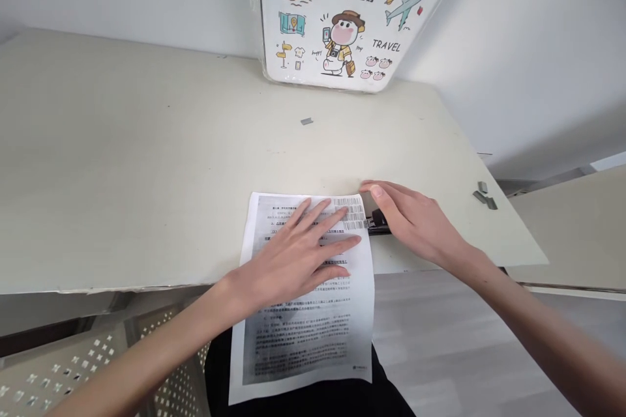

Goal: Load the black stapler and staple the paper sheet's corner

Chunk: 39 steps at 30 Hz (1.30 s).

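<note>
A printed sheet of paper [303, 345] lies over the table's front edge, its lower part hanging above my lap. My left hand [303, 251] rests flat on its upper half, fingers spread. At the sheet's top right corner is my right hand [415, 221], fingers stretched out and thumb beside the paper's edge. Partly hidden under that palm is a black stapler [379, 225], which meets the sheet's right edge. Whether the right hand presses on the stapler is hidden. Whether more sheets lie under the top one, I cannot tell.
Small grey strips that look like staples lie on the table [147, 143], one strip [306, 121] behind the paper and a few pieces [483, 199] at the right edge. A white cartoon board [337, 19] leans against the wall. A perforated chair [171, 384] stands below left.
</note>
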{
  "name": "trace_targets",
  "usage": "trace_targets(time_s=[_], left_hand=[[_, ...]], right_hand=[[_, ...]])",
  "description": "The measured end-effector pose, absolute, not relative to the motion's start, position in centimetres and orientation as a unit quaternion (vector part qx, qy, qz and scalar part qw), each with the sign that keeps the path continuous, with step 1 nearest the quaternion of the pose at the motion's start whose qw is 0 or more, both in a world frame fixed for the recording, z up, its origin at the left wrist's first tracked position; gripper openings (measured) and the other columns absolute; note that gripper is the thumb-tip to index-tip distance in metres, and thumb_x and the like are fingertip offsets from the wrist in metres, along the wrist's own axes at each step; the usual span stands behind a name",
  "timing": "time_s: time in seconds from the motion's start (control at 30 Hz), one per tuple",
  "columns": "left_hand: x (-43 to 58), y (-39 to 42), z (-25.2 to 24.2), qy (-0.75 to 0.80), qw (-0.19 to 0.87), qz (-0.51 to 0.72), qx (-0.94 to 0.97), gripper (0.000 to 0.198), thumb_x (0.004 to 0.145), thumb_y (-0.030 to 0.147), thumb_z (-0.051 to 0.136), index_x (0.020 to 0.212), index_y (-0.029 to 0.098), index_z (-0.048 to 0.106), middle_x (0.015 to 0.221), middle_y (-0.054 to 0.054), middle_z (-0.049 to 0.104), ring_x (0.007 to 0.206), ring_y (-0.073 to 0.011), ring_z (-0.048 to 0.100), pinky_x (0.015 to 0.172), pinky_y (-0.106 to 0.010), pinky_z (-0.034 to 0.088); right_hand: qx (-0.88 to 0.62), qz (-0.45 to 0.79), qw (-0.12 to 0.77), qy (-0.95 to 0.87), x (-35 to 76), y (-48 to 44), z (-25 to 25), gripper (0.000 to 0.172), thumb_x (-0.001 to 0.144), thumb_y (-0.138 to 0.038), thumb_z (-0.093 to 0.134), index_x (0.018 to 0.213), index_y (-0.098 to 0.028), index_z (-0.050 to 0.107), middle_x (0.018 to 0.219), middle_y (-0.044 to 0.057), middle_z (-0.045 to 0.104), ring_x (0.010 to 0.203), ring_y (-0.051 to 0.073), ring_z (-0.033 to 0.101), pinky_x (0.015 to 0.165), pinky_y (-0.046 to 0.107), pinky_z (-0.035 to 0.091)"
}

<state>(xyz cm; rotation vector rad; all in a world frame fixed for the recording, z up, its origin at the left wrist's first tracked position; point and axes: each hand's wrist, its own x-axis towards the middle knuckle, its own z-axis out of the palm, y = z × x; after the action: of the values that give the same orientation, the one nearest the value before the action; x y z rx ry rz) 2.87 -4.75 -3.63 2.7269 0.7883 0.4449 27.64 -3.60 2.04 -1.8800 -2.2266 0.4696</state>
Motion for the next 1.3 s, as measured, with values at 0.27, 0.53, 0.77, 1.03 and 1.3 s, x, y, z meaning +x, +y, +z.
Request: trace_targets(time_s=[0.27, 0.53, 0.77, 1.03, 1.3], left_hand=[[3.03, -4.69, -3.48, 0.271, 0.138, 0.148, 0.941, 0.052, 0.108, 0.056, 0.044, 0.153, 0.032, 0.053, 0.173, -0.004, 0.027, 0.161, -0.0327, 0.018, 0.131, -0.059, 0.015], [3.10, -4.74, -3.75, 0.267, 0.144, 0.160, 0.939, 0.051, 0.108, 0.053, 0.046, 0.153, 0.032, 0.052, 0.173, -0.004, 0.026, 0.161, -0.0338, 0.018, 0.131, -0.060, 0.015], [3.15, -4.72, -3.83, 0.269, 0.149, 0.171, 0.936, 0.049, 0.108, 0.052, 0.048, 0.151, 0.032, 0.054, 0.172, -0.003, 0.030, 0.161, -0.0324, 0.019, 0.131, -0.059, 0.015], [3.21, -4.76, -3.91, 0.270, 0.145, 0.162, 0.938, 0.050, 0.108, 0.054, 0.047, 0.152, 0.032, 0.054, 0.172, -0.004, 0.029, 0.161, -0.0330, 0.018, 0.131, -0.061, 0.015], [3.19, -4.74, -4.00, 0.268, 0.151, 0.172, 0.936, 0.050, 0.107, 0.053, 0.048, 0.152, 0.032, 0.054, 0.172, -0.004, 0.030, 0.160, -0.0335, 0.021, 0.131, -0.060, 0.014]], right_hand=[[-0.634, 0.140, 0.084, -0.756, 27.52, -3.55, 1.76, 0.056, 0.112, -0.048, 0.019, 0.125, -0.029, 0.070, 0.138, 0.002, 0.070, 0.122, 0.028, 0.067, 0.088, 0.040, 0.055], [-0.635, 0.124, 0.080, -0.759, 27.29, -3.58, 1.79, 0.058, 0.111, -0.049, 0.018, 0.123, -0.029, 0.071, 0.135, 0.003, 0.072, 0.117, 0.029, 0.069, 0.084, 0.040, 0.055], [-0.638, 0.111, 0.076, -0.758, 27.06, -3.58, 1.74, 0.058, 0.110, -0.048, 0.019, 0.120, -0.029, 0.072, 0.138, 0.003, 0.070, 0.119, 0.029, 0.069, 0.084, 0.042, 0.056], [-0.645, 0.103, 0.069, -0.754, 26.85, -3.64, 1.68, 0.057, 0.111, -0.047, 0.019, 0.117, -0.029, 0.073, 0.141, 0.002, 0.069, 0.120, 0.028, 0.068, 0.088, 0.043, 0.056], [-0.639, 0.098, 0.067, -0.760, 26.86, -3.69, 1.60, 0.057, 0.110, -0.047, 0.019, 0.117, -0.029, 0.073, 0.141, 0.003, 0.069, 0.119, 0.029, 0.069, 0.087, 0.043, 0.056]])
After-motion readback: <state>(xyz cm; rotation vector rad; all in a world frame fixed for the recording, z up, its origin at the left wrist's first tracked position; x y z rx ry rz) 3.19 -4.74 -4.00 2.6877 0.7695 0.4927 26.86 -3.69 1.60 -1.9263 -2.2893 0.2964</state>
